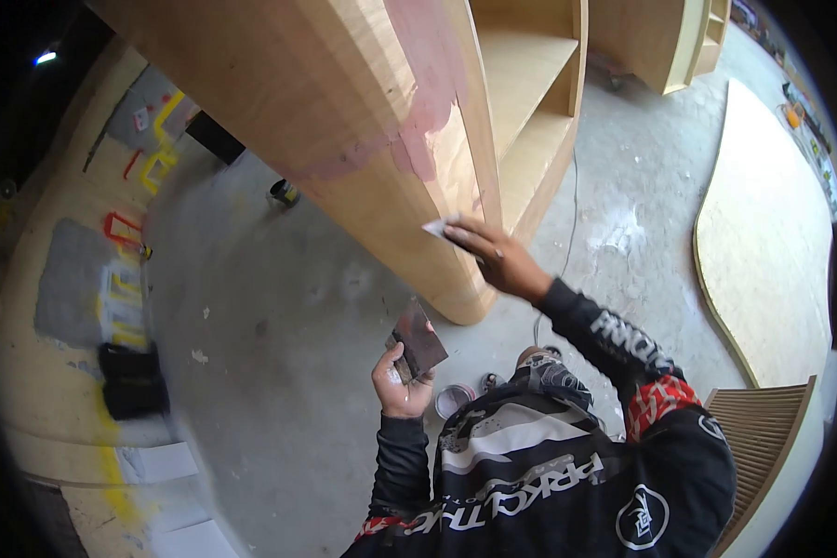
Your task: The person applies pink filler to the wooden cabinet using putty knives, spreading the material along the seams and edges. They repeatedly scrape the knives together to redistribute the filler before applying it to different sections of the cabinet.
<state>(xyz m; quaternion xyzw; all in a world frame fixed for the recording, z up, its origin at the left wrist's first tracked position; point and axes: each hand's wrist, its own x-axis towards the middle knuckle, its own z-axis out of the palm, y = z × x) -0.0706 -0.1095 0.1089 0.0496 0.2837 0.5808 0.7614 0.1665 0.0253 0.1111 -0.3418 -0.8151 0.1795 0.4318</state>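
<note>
My left hand [403, 391] is closed around a flat square putty plate [422, 344], thumb on its near face, with pinkish smears on it. My right hand [511, 270] is wrapped round a putty knife [434, 227], whose pale blade tip points left at the lower panel of a tall plywood shelf unit [344, 121]. Pink filler [417, 139] covers part of that panel, in a wide band and a patch running up along the edge. The hand overlaps the rounded corner of the unit in this view.
An open can [454, 401] stands on the concrete floor by my feet, and a dark can [284, 193] sits further left. A large curved board [763, 242] lies on the right. Beside me is a slatted panel [758, 423]. A cable [573, 205] runs along the floor.
</note>
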